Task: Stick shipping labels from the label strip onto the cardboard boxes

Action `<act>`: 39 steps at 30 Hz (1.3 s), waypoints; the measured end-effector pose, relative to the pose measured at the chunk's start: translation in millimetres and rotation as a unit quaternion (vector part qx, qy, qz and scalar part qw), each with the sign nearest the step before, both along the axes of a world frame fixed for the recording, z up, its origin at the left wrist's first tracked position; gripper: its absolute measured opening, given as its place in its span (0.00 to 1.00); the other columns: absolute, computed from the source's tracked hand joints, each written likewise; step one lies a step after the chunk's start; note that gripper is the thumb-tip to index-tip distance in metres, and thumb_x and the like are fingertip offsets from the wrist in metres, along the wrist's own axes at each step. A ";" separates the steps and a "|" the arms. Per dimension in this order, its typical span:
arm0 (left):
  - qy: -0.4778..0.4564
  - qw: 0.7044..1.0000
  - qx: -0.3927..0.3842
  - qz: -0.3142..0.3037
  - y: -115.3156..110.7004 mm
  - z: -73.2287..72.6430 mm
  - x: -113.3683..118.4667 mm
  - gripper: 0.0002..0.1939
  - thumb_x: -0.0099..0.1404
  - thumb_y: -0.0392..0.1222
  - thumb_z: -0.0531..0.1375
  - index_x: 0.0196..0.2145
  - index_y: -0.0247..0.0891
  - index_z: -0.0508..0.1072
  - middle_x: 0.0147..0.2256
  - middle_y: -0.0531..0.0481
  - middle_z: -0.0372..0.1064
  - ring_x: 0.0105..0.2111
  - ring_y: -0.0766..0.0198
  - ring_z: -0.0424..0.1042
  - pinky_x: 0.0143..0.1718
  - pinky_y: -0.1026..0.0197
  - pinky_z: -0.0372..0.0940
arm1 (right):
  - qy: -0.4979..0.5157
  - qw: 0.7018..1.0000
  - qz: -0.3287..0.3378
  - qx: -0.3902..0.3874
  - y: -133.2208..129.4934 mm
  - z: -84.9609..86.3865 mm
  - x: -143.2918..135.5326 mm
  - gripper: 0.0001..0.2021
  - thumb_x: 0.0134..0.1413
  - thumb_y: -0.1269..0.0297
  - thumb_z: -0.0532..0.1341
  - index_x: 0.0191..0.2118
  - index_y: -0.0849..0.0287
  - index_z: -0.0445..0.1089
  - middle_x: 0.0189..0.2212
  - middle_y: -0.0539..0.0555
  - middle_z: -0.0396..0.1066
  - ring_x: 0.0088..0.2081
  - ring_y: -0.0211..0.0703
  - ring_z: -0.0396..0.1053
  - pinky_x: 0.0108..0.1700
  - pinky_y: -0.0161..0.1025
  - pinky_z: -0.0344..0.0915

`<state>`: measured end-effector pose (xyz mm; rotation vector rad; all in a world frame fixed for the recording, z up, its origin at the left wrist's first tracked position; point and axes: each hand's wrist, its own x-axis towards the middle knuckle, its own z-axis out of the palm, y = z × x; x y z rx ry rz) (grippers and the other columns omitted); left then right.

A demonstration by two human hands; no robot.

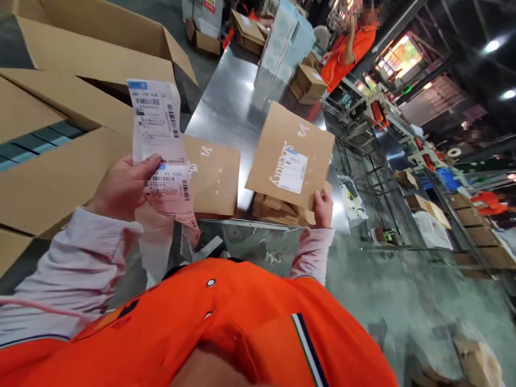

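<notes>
My left hand (124, 185) pinches a strip of printed shipping labels (155, 123), which hangs down past my fingers. At the other side, my right hand (323, 208) grips the lower right corner of a flat cardboard mailer (268, 153) with white lettering and a white label (293, 172) stuck on it. That mailer is tilted up over a stack of flat mailers (278, 209) on the metal table (217, 107). Another stack of brown mailers (217, 174) lies between my hands, partly covered by the label strip.
Large open cartons (92, 51) stand at the left, one holding dark boxes (40, 142). Pale blue boxes (286, 40) and more mailers (308, 83) sit at the table's far end. A person in orange (349, 54) stands there. Metal racks (374, 177) line the right.
</notes>
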<state>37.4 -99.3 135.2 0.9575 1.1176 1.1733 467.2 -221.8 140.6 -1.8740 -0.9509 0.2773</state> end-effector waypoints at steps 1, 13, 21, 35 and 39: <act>0.008 1.000 -0.006 -0.004 -5.6 -2.2 0.8 0.26 0.60 0.50 0.69 0.51 0.31 0.75 0.45 0.44 0.77 0.46 0.52 0.76 0.52 0.49 0.72 | -0.041 0.997 -0.057 -0.025 -7.1 6.9 13.0 0.21 0.60 0.60 0.57 0.57 0.61 0.69 0.55 0.69 0.72 0.56 0.55 0.71 0.57 0.54 0.69; 0.066 0.983 -0.004 -0.170 -44.1 -53.0 33.8 0.30 0.42 0.61 0.74 0.35 0.33 0.78 0.33 0.45 0.77 0.33 0.58 0.74 0.33 0.62 0.70 | 0.282 0.902 0.327 -0.016 41.9 -94.2 -233.6 0.27 0.48 0.37 0.67 0.40 0.59 0.76 0.40 0.56 0.79 0.44 0.48 0.76 0.48 0.44 0.75; 0.059 0.997 -0.027 -0.033 -42.8 -74.5 30.7 0.26 0.44 0.61 0.72 0.24 0.32 0.75 0.24 0.48 0.70 0.26 0.65 0.66 0.28 0.64 0.59 | 0.157 0.897 0.410 -0.051 87.8 -71.6 -223.2 0.21 0.46 0.47 0.72 0.40 0.59 0.80 0.38 0.55 0.81 0.42 0.48 0.77 0.50 0.43 0.73; -0.031 0.956 -0.270 -0.108 -95.9 -155.4 14.6 0.32 0.33 0.53 0.77 0.36 0.33 0.81 0.39 0.38 0.79 0.40 0.46 0.77 0.41 0.53 0.72 | -0.257 0.900 0.282 -0.210 225.1 -117.9 -234.0 0.28 0.58 0.54 0.67 0.62 0.59 0.71 0.69 0.64 0.55 0.68 0.55 0.55 0.68 0.53 0.53; 0.023 0.955 -0.270 -0.125 -125.1 -153.7 -17.1 0.31 0.36 0.58 0.75 0.36 0.36 0.82 0.39 0.39 0.80 0.43 0.43 0.77 0.45 0.50 0.72 | -0.388 0.800 0.395 -0.230 206.2 -124.0 -252.8 0.38 0.65 0.50 0.58 0.73 0.64 0.50 0.74 0.67 0.39 0.75 0.60 0.36 0.71 0.67 0.34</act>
